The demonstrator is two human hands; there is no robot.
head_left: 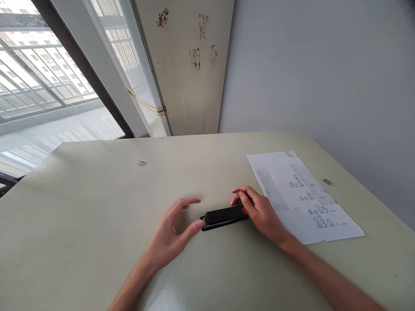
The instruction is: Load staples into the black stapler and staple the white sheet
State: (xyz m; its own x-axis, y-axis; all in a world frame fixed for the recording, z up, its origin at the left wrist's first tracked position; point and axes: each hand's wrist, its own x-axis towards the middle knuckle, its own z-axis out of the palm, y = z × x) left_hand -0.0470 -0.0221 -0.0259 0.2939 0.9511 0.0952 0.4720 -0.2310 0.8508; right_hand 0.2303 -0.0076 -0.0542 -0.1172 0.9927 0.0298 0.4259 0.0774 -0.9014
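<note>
Paper (300,196) too finely printed to read, stapler (225,216) perhaps part-hidden

The one head-worn camera looks forward and down from close above the tabletop (81,242), toward a wall (308,73).

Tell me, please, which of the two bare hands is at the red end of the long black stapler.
The right hand, curled at the red end of the long black stapler; the left hand is held open at the opposite end.
</note>
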